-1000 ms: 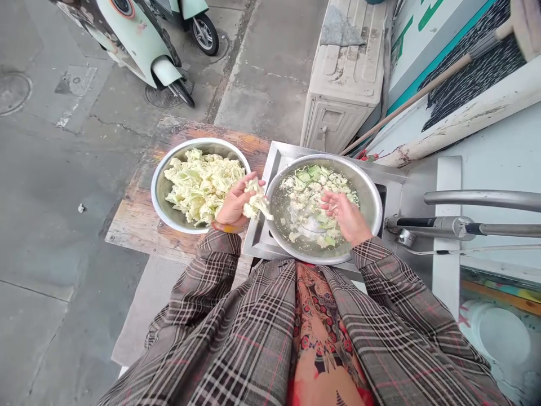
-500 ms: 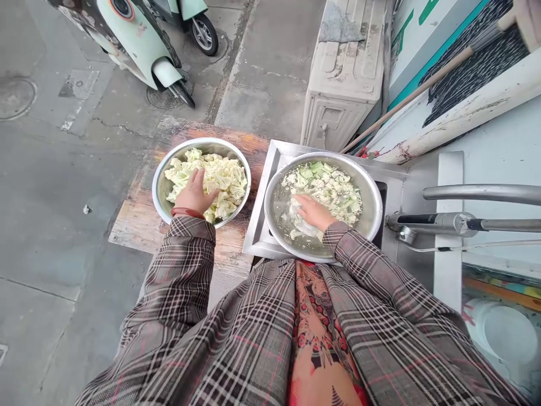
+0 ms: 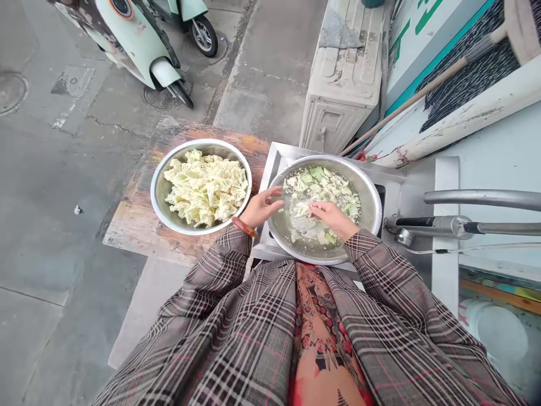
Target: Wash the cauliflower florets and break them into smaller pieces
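Observation:
My left hand (image 3: 262, 208) hovers over the left rim of the metal basin (image 3: 371, 197), its fingers apart and nothing in them. My right hand (image 3: 336, 219) is over the water in that basin, thumb and fingers pinched on a small pale cauliflower floret (image 3: 301, 210). Cauliflower crumbs and green leaf pieces (image 3: 316, 173) float across the basin's far and right side. To the left, a second metal bowl (image 3: 156, 189) holds a heap of cut cauliflower (image 3: 207, 186).
The bowl stands on a worn wooden board (image 3: 139, 225); the basin sits over a steel sink (image 3: 276, 152). A faucet (image 3: 443, 225) is at the right. Beyond are an outdoor air-conditioner unit (image 3: 342, 84), a long wooden handle (image 3: 422, 96) and parked scooters (image 3: 135, 39).
My left hand has moved right, from above the cauliflower bowl to the basin's left edge. My right hand has shifted slightly right and now pinches a floret.

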A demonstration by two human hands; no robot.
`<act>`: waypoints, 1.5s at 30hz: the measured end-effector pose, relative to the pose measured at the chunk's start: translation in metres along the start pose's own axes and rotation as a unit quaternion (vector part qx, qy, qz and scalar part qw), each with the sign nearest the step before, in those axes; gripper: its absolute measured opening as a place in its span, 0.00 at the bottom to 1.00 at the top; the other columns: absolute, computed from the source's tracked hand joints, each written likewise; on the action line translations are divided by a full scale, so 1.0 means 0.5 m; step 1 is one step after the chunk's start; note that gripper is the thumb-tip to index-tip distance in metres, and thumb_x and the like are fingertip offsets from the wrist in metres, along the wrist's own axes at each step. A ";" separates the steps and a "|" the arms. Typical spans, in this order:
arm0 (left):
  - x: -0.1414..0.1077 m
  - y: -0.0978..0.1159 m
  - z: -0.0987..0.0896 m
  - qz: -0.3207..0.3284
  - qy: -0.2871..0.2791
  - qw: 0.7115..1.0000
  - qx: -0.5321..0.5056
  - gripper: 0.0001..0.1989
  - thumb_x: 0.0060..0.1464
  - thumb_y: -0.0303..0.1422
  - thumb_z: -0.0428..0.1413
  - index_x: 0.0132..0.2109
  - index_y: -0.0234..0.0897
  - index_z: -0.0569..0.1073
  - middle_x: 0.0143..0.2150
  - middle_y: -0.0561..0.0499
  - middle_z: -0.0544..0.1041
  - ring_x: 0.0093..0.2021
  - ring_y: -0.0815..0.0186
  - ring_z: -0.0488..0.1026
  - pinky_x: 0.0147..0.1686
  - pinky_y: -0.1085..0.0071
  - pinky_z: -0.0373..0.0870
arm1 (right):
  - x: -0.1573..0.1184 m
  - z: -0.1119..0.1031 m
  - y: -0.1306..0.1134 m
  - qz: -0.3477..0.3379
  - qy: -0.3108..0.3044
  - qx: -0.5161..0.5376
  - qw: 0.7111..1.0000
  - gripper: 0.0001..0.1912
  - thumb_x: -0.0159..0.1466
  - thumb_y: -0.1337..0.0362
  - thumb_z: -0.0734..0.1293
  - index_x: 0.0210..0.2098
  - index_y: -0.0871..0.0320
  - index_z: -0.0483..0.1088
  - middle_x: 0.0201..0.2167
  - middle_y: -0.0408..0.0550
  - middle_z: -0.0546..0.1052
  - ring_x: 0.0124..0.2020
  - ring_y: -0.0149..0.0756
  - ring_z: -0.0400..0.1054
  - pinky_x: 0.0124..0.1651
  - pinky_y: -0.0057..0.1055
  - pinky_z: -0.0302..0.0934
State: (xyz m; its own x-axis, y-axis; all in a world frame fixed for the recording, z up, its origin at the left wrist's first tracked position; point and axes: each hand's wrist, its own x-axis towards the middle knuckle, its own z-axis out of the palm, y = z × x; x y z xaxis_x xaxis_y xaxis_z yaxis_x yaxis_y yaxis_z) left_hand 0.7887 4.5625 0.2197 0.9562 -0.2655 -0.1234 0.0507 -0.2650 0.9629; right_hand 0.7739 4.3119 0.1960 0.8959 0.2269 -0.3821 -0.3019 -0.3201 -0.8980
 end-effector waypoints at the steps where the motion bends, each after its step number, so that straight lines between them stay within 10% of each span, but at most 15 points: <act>1: 0.004 0.000 0.026 -0.003 -0.033 0.999 -0.016 0.30 0.50 0.39 0.62 0.59 0.34 0.71 0.48 0.41 0.76 0.34 0.68 0.74 0.37 0.66 0.74 | -0.008 0.002 -0.005 -0.004 0.009 0.023 1.000 0.19 0.60 0.50 0.65 0.38 0.59 0.76 0.32 0.46 0.78 0.35 0.35 0.71 0.42 0.31 0.63; 5: 0.017 -0.001 0.095 -0.045 -0.112 0.989 -0.089 0.31 0.45 0.39 0.66 0.56 0.35 0.71 0.40 0.46 0.76 0.28 0.68 0.73 0.28 0.70 0.71 | -0.037 0.002 -0.020 -0.018 0.038 0.033 0.999 0.18 0.61 0.51 0.65 0.39 0.59 0.77 0.33 0.47 0.79 0.37 0.36 0.72 0.44 0.33 0.64; 9: 0.030 -0.011 0.092 -0.094 -0.067 0.976 -0.183 0.25 0.43 0.38 0.67 0.47 0.36 0.69 0.32 0.54 0.73 0.27 0.68 0.74 0.24 0.75 0.67 | -0.067 -0.059 -0.008 -0.031 0.057 -0.113 0.991 0.18 0.66 0.56 0.62 0.49 0.57 0.75 0.44 0.51 0.80 0.45 0.40 0.72 0.49 0.37 0.64; 13: 0.029 -0.013 0.066 -0.145 -0.025 0.953 -0.265 0.23 0.45 0.36 0.65 0.46 0.39 0.65 0.32 0.56 0.73 0.29 0.69 0.76 0.28 0.74 0.70 | -0.098 -0.098 0.016 -0.065 0.007 -0.428 0.901 0.23 0.62 0.62 0.68 0.56 0.53 0.71 0.58 0.53 0.72 0.55 0.49 0.66 0.57 0.44 0.58; 19: 0.017 -0.002 0.077 -0.172 -0.064 0.926 -0.330 0.22 0.44 0.35 0.65 0.47 0.39 0.71 0.31 0.56 0.71 0.32 0.69 0.74 0.36 0.70 0.73 | -0.095 -0.003 0.029 0.008 -0.078 -0.572 0.817 0.18 0.62 0.60 0.68 0.50 0.57 0.74 0.46 0.58 0.77 0.49 0.52 0.69 0.53 0.44 0.58; 27: 0.004 -0.027 0.111 -0.189 -0.057 0.937 -0.288 0.16 0.47 0.43 0.64 0.35 0.36 0.73 0.29 0.54 0.71 0.28 0.72 0.68 0.26 0.76 0.64 | -0.096 -0.060 0.021 0.006 -0.049 -0.102 0.994 0.23 0.67 0.60 0.58 0.61 0.55 0.62 0.49 0.51 0.75 0.44 0.38 0.71 0.44 0.36 0.68; 32: -0.004 -0.027 0.146 -0.179 -0.123 0.946 -0.243 0.20 0.46 0.38 0.65 0.48 0.38 0.78 0.33 0.51 0.75 0.30 0.70 0.69 0.28 0.75 0.62 | -0.108 -0.046 -0.003 -0.001 -0.013 0.090 0.996 0.23 0.63 0.57 0.62 0.57 0.55 0.63 0.49 0.52 0.72 0.46 0.38 0.70 0.45 0.36 0.70; 36: -0.004 -0.021 0.173 -0.133 -0.122 0.949 -0.260 0.15 0.42 0.38 0.67 0.38 0.36 0.79 0.33 0.52 0.75 0.31 0.70 0.68 0.34 0.72 0.63 | -0.106 -0.004 -0.008 0.004 0.014 0.126 0.992 0.22 0.61 0.56 0.65 0.53 0.54 0.62 0.47 0.51 0.72 0.44 0.39 0.71 0.42 0.37 0.72; 40: -0.006 -0.015 0.185 -0.118 -0.092 0.951 -0.271 0.13 0.40 0.37 0.68 0.31 0.35 0.75 0.29 0.55 0.73 0.30 0.71 0.67 0.36 0.72 0.63 | -0.100 -0.002 0.001 -0.020 0.042 0.067 0.997 0.22 0.61 0.56 0.66 0.53 0.54 0.64 0.46 0.50 0.74 0.44 0.38 0.72 0.46 0.37 0.70; 45: -0.002 -0.013 0.164 -0.154 -0.088 0.926 -0.332 0.11 0.42 0.35 0.64 0.33 0.35 0.73 0.36 0.51 0.77 0.32 0.69 0.70 0.33 0.71 0.68 | -0.099 -0.110 0.021 -0.064 0.126 -0.162 0.977 0.18 0.66 0.60 0.61 0.53 0.54 0.70 0.51 0.51 0.76 0.49 0.40 0.71 0.55 0.42 0.64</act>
State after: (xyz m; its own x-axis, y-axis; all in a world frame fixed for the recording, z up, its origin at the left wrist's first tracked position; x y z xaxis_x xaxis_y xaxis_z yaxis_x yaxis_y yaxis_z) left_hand 0.7638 4.4884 0.1936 0.8086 -0.4342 -0.3971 0.5348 0.2607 0.8038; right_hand 0.7442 4.2465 0.2175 0.9836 0.0635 -0.1688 -0.0999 -0.5872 -0.8032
